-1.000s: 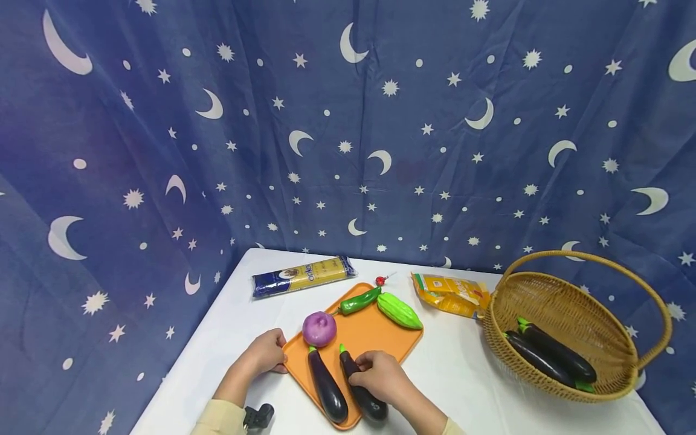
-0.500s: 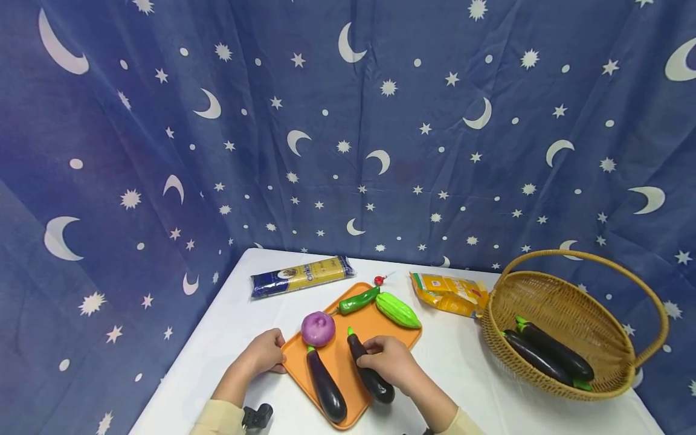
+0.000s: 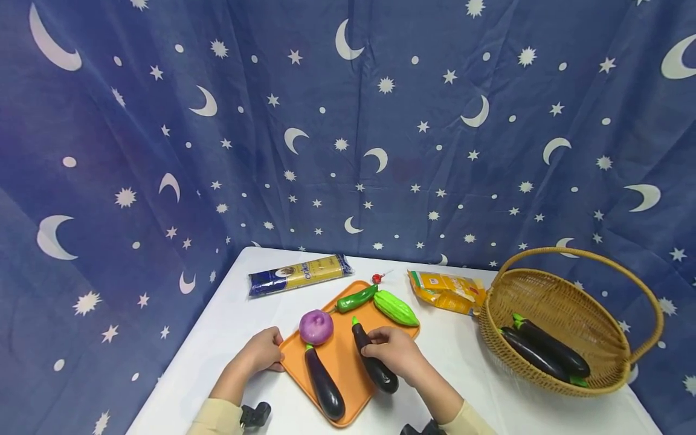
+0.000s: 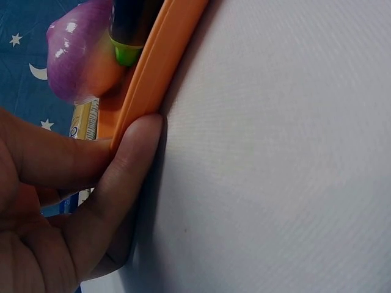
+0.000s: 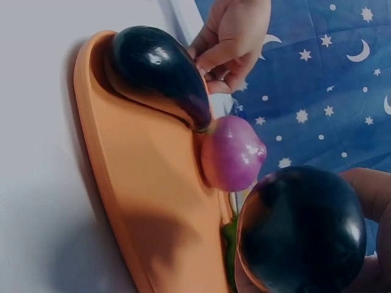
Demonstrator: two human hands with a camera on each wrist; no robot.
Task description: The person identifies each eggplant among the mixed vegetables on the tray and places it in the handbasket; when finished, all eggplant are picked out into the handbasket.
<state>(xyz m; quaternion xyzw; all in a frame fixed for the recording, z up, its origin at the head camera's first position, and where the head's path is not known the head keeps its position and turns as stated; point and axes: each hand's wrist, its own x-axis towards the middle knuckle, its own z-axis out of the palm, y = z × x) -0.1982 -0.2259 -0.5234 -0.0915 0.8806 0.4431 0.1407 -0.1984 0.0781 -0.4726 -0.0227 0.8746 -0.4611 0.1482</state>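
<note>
In the head view, my left hand [image 3: 262, 351] pinches the left corner of an orange tray [image 3: 348, 356] between thumb and finger; the left wrist view shows the rim [image 4: 160, 61] caught there. My right hand [image 3: 396, 350] grips a dark eggplant [image 3: 382, 376] with a green stem, held over the tray, its thick end beyond the front right edge. On the tray lie another eggplant [image 3: 324, 386], a purple onion [image 3: 316, 327], a green pepper [image 3: 356, 299] and a light green ridged vegetable [image 3: 396, 308]. From the right wrist, the gripped eggplant [image 5: 299, 229] appears end-on.
A wicker basket [image 3: 609, 323] with a tall handle stands at the right, two eggplants [image 3: 551, 347] inside. Behind the tray are a blue and yellow pasta packet [image 3: 301, 275], a small red lollipop [image 3: 377, 278] and an orange bag [image 3: 448, 292]. A starry curtain [image 3: 326, 121] closes off the back.
My right hand has carried its eggplant up and rightward, away from the other eggplant. My left hand keeps its pinch on the tray corner. The head view has shifted slightly.
</note>
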